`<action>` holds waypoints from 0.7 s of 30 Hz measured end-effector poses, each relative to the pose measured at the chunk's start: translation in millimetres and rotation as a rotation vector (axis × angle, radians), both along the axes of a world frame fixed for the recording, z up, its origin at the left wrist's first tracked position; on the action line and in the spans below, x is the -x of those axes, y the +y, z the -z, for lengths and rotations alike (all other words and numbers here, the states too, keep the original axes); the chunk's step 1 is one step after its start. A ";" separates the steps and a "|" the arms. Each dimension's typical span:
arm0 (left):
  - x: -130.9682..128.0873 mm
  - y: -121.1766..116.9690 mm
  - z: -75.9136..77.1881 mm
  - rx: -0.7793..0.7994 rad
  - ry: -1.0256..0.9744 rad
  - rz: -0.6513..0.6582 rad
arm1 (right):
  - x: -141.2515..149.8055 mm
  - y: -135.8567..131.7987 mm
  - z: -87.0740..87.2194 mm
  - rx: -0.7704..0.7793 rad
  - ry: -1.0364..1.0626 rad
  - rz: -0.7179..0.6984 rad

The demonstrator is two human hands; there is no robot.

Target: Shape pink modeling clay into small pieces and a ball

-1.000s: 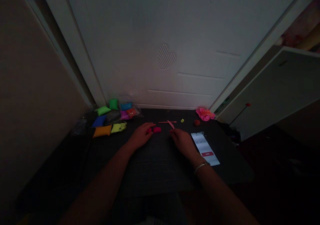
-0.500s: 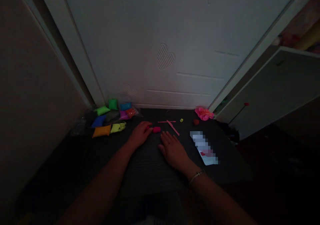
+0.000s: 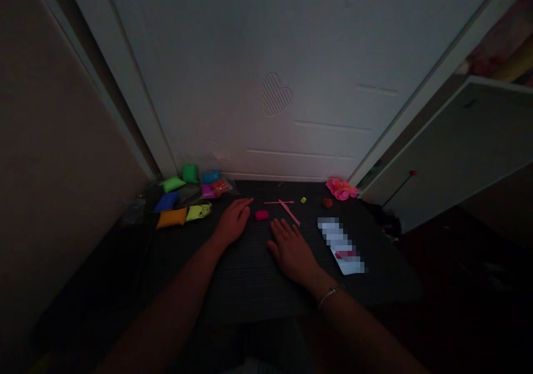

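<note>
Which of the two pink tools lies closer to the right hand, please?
The slanted tool: its near end comes down close to the right hand's fingers, while the thin tool lies crosswise, farther back.

No text, number or brand is legible. Phone (image 3: 340,246), right of centre in the lower half of the frame: its lit screen is broken into coarse blocks, and the red patch near its lower end shows no readable characters. Yellow packet (image 3: 199,212), left of centre: dark marks, too small to read. White panel (image 3: 233,52), centre and upper frame: two striped heart symbols, one larger, one smaller at lower left.
</note>
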State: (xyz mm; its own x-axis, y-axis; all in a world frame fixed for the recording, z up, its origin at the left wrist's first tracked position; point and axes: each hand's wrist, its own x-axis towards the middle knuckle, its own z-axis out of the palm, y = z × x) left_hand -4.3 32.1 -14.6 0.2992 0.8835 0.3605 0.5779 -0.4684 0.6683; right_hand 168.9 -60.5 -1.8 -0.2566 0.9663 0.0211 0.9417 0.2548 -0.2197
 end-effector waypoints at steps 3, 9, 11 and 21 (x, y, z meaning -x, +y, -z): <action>0.0 -1.4 -3.1 -0.028 -0.033 -0.037 | -14.8 -8.8 -0.1 0.022 -0.014 0.052; -3.1 -8.6 -11.0 -0.138 -0.070 -0.110 | -15.4 -34.8 -3.3 0.045 0.008 0.063; -4.0 -11.2 -11.2 -0.189 -0.072 -0.111 | -10.4 -32.9 -4.3 0.027 0.018 0.021; -3.2 -11.9 -7.4 -0.305 -0.054 -0.100 | -29.1 -32.1 -3.9 -0.019 0.072 0.037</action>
